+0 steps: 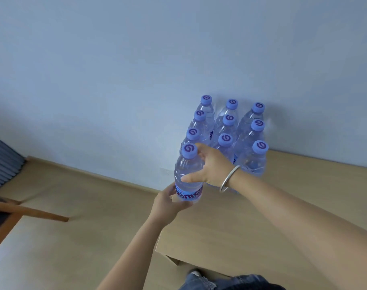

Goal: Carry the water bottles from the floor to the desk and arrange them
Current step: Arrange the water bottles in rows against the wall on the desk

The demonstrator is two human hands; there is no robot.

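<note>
While both hands steady one bottle (188, 174) at the front left of the group, the placing step looks nearly finished. The right hand (207, 170), with a silver bangle (229, 178) on its wrist, wraps the bottle's upper body from the right, thumb across the front. The left hand (171, 203) cups it low down at the label, fingers curled round the base. It stands at the near left corner of the bench (251, 227), right by the edge, touching or almost touching the bottle behind it.

Nine more bottles (228, 130) stand upright behind in three rows against the pale wall (136, 59), caps all purple. To do this well, I would say the base should be set flat and nudged inward, away from the edge, in line with the left column, before either hand lets go. A shove too hard could knock the neighbours. Wooden floor (73, 216) lies below on the left, with a chair frame (31, 210) at the far left.
</note>
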